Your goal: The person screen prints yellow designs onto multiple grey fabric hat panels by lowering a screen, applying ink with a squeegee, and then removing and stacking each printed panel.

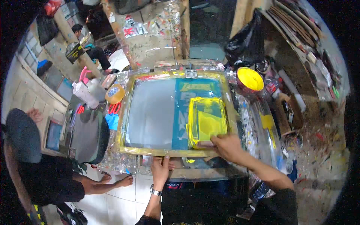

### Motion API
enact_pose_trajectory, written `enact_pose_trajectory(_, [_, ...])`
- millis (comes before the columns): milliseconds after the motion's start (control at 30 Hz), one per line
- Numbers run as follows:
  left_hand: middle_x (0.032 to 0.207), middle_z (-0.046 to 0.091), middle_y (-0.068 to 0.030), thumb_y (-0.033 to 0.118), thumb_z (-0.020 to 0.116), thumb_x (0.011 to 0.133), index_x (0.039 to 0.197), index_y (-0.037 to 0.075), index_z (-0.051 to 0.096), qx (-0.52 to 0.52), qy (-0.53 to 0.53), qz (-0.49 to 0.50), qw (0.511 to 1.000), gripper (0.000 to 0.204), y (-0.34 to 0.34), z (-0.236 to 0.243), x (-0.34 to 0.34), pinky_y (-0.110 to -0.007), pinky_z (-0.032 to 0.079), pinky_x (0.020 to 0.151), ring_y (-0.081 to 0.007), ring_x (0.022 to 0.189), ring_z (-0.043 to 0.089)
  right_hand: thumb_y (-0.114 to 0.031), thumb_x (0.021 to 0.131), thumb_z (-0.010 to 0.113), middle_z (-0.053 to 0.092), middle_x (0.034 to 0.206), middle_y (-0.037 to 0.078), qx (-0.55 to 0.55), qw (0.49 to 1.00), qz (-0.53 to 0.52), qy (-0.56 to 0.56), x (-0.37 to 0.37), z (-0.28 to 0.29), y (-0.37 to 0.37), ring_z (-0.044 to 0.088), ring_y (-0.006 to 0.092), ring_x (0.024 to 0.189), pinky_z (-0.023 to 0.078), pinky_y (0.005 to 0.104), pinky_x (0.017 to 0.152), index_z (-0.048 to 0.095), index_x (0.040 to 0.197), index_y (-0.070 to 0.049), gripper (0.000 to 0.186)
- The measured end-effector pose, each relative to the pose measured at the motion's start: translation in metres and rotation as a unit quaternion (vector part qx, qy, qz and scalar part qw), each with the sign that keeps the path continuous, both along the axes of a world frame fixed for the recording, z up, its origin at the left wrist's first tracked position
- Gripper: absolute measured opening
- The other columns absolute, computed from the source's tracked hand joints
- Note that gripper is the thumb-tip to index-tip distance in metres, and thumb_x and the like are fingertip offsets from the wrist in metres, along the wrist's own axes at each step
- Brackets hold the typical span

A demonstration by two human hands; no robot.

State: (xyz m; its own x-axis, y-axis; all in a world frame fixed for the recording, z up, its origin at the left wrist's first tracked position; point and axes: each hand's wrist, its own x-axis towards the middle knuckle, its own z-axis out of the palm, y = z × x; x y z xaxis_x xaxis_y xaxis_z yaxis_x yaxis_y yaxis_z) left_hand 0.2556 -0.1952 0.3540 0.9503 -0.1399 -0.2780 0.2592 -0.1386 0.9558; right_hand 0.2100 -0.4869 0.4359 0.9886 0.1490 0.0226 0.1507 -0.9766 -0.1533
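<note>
A screen printing frame (180,153) with yellow-stained wooden edges lies on the worktable before me. Its mesh is pale grey on the left and teal with lettering on the right. Wet yellow ink (210,122) covers a rough rectangle on the teal part. My right hand (228,147) is closed on a squeegee (203,144), a short bar at the near end of that ink, partly hidden by the fingers. At the middle of the near edge, my left hand (162,167) grips the frame, thumb on top and fingers curled below.
A tub of yellow ink (250,78) stands beyond the frame's right corner. Along its left lie a tape roll (115,93), red-handled scissors (115,108) and a pink-topped bottle (85,88). A metal clamp (191,74) sits at the far edge. Another person (41,172) is close on the left.
</note>
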Motion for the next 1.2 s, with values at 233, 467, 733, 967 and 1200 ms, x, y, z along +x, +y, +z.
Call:
enact_pose_trajectory(233, [0.076, 0.068, -0.0197, 0.018, 0.053, 0.1, 0.103, -0.01, 0.053, -0.02, 0.052, 0.013, 0.998, 0.028, 0.001, 0.007, 0.007, -0.031, 0.058, 0.053, -0.0234, 0.063, 0.07, -0.033, 0.089, 0.059, 0.069, 0.08, 0.013, -0.101, 0.993, -0.006, -0.065, 0.125, -0.019, -0.056, 0.069, 0.0331, 0.076, 0.035, 0.0606, 0.103, 0.058, 0.103, -0.016, 0.022])
enact_pose_trajectory(467, [0.077, 0.067, -0.019, 0.021, 0.055, 0.1, 0.118, -0.007, 0.042, -0.051, 0.087, -0.002, 0.995, 0.036, 0.004, 0.011, 0.009, -0.032, 0.059, 0.055, -0.0258, 0.063, 0.07, -0.026, 0.087, 0.061, 0.065, 0.083, 0.012, -0.08, 0.979, -0.02, -0.186, 0.157, -0.023, -0.069, 0.066, 0.0344, 0.074, 0.049, 0.0485, 0.083, 0.054, 0.103, -0.011, 0.023])
enact_pose_trajectory(733, [0.08, 0.068, -0.02, 0.025, 0.059, 0.098, 0.111, -0.005, 0.045, -0.047, 0.104, 0.024, 0.993, 0.036, 0.001, 0.007, 0.006, -0.033, 0.058, 0.057, -0.0242, 0.065, 0.07, -0.019, 0.082, 0.061, 0.057, 0.074, 0.005, -0.046, 0.983, 0.03, -0.176, 0.0, -0.027, 0.006, 0.064, 0.0236, 0.067, 0.052, 0.0385, 0.062, 0.055, 0.093, -0.01, 0.016])
enact_pose_trajectory(967, [0.077, 0.067, -0.0175, 0.024, 0.056, 0.1, 0.11, -0.003, 0.042, -0.086, -0.011, 0.011, 0.996, 0.032, 0.004, 0.015, 0.003, -0.029, 0.056, 0.054, -0.021, 0.062, 0.068, -0.046, 0.078, 0.072, 0.056, 0.084, 0.008, -0.053, 0.969, -0.064, -0.233, -0.017, 0.017, 0.027, 0.059, 0.0258, 0.089, 0.031, 0.0632, 0.097, 0.06, 0.093, -0.009, 0.042])
enact_pose_trajectory(1200, [0.096, 0.064, -0.0177, 0.013, 0.058, 0.097, 0.115, -0.001, 0.042, -0.109, -0.259, 0.005, 0.96, 0.027, -0.02, 0.119, 0.036, -0.029, 0.055, 0.06, -0.0188, 0.071, 0.066, -0.053, 0.078, 0.071, 0.052, 0.077, 0.009, -0.059, 0.886, -0.07, -0.455, 0.041, 0.119, 0.011, 0.054, 0.0291, 0.076, 0.04, 0.0441, 0.078, 0.056, 0.085, -0.008, 0.048])
